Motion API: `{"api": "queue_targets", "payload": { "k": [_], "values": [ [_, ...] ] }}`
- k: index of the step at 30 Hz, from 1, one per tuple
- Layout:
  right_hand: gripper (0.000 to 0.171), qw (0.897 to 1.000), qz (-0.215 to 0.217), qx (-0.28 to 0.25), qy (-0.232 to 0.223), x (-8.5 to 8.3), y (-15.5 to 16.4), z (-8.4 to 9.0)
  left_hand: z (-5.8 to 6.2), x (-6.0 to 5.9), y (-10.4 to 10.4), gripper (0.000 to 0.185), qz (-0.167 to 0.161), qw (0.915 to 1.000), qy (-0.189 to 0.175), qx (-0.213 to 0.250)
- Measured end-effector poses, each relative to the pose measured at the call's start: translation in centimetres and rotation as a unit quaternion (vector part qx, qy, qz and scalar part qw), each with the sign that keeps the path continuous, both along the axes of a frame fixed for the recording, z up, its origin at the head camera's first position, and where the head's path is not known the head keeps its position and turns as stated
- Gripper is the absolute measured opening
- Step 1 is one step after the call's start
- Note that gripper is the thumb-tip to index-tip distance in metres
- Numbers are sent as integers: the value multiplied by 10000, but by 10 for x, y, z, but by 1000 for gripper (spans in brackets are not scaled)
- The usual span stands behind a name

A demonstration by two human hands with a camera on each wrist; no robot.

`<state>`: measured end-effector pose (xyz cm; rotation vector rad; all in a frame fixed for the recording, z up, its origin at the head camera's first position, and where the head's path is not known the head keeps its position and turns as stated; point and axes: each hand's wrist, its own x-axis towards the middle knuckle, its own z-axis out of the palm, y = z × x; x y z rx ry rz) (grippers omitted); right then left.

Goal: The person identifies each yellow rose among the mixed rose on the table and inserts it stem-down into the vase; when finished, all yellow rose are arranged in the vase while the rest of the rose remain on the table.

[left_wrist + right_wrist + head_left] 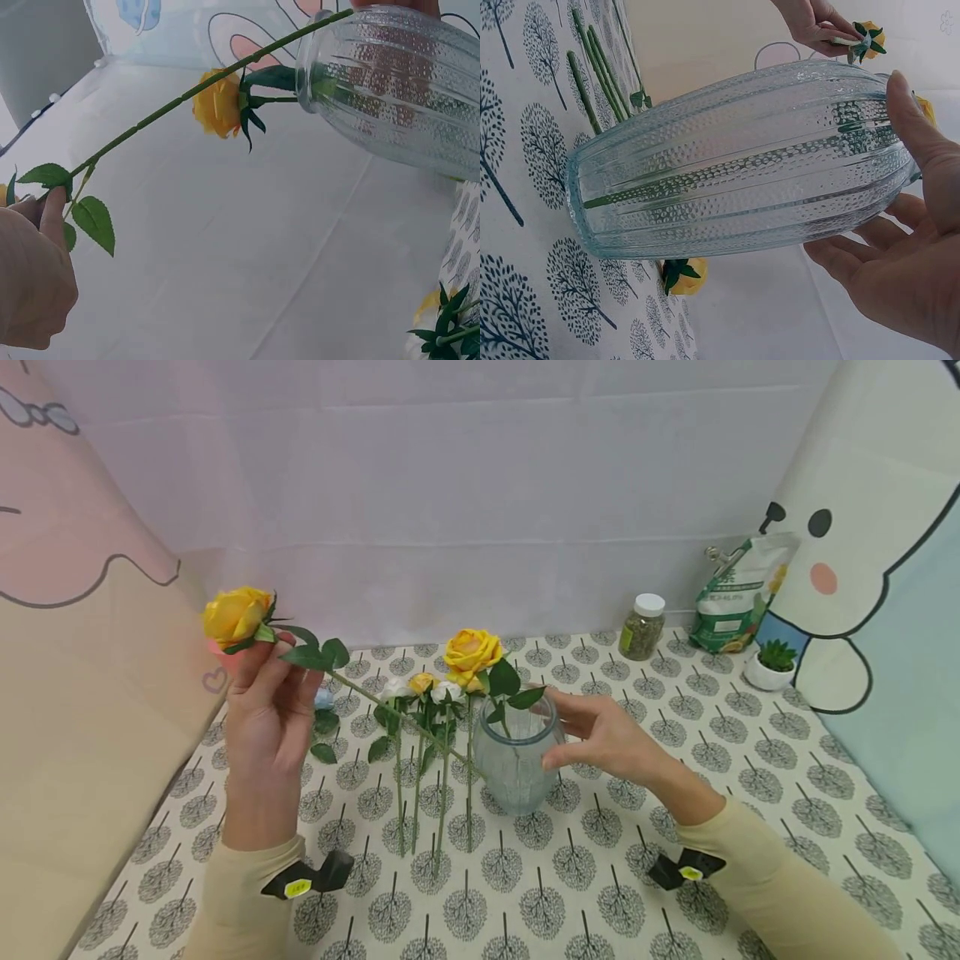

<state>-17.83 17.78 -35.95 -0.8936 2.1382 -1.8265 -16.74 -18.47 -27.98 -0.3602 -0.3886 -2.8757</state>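
Observation:
My left hand (281, 652) pinches the stem of a yellow rose (236, 614) just below the bloom, raised at the left. The long stem (172, 101) slants down to the left side of a ribbed glass vase (517, 764); I cannot tell whether it touches. A second yellow rose (471, 652) stands in the vase. My right hand (558, 727) cups the vase's right side with its thumb (904, 112) on the glass and its fingers nearly straight behind it. In the right wrist view the vase (735, 165) fills the frame.
Several loose stems (420, 760) with small white and yellow blooms lie left of the vase on the tree-print cloth (750, 760). A lidded jar (642, 627), a green pouch (738, 597) and a small potted succulent (772, 664) stand at the back right. Cloth panels wall both sides.

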Motion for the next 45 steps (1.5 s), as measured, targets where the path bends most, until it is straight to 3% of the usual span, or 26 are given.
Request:
{"api": "queue_targets", "payload": {
  "k": [4, 11, 16, 26, 34, 45],
  "values": [
    [95, 10000, 12, -25, 68, -1, 0, 0, 5, 6, 4, 19, 107, 9988, 167, 440],
    [94, 10000, -24, 50, 50, -1, 1, 0, 12, 16, 8, 22, 11, 9937, 370, 1061],
    [98, 9999, -66, 140, 7, 0, 1, 0, 14, 18, 14, 19, 228, 9946, 427, 916],
    [97, 9999, -87, 129, -16, 1, 0, -1, 18, 14, 28, 17, 355, 9968, 516, 500],
    [97, 10000, -73, 67, 14, 1, 0, -1, 12, 15, 42, 17, 814, 9945, 650, -117],
    [99, 9999, -69, 122, 7, 1, 0, -1, 2, 11, 62, 20, 908, 9890, 898, -750]
  ]
}}
